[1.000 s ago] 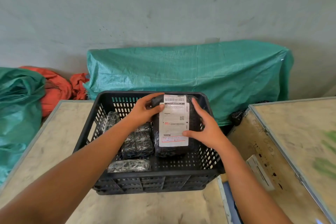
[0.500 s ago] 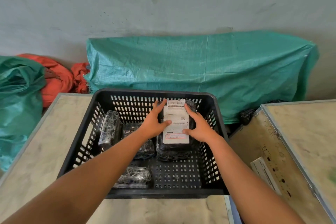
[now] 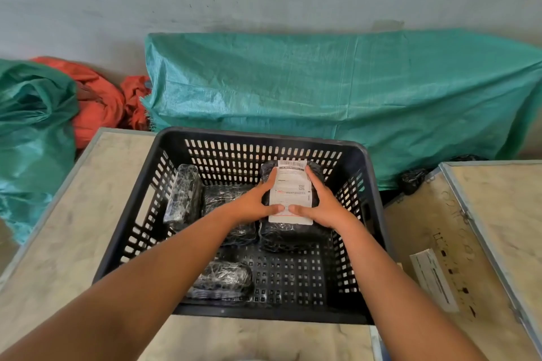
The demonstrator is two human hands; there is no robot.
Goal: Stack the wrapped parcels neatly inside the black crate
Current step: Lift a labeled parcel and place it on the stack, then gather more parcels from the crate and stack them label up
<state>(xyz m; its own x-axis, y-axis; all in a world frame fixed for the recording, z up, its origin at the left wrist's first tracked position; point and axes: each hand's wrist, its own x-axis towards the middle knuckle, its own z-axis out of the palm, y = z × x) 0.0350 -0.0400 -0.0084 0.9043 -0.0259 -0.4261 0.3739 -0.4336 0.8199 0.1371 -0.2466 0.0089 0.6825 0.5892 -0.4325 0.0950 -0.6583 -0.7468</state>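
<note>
The black crate [image 3: 356,155] stands on a pale wooden table. Inside its right rear part lies a black wrapped parcel with a white shipping label [image 3: 291,184]. My left hand [image 3: 255,205] grips its left side and my right hand [image 3: 318,205] grips its right side, thumbs on the label. It rests on top of another black parcel [image 3: 287,239]. To the left lie a flat wrapped parcel [image 3: 223,196], partly hidden by my left arm, and a parcel leaning on the left wall [image 3: 183,195]. One more parcel [image 3: 225,275] lies near the front.
A second wooden box with a white label [image 3: 434,278] stands to the right, a gap between it and the table [image 3: 73,214]. Behind are a large green tarp [image 3: 337,88], a green sack [image 3: 32,126] and orange cloth [image 3: 96,102] by the wall.
Both hands have lowered the labelled parcel deeper into the crate's right rear part, onto the parcel below. The camera has tilted further down over the crate.
</note>
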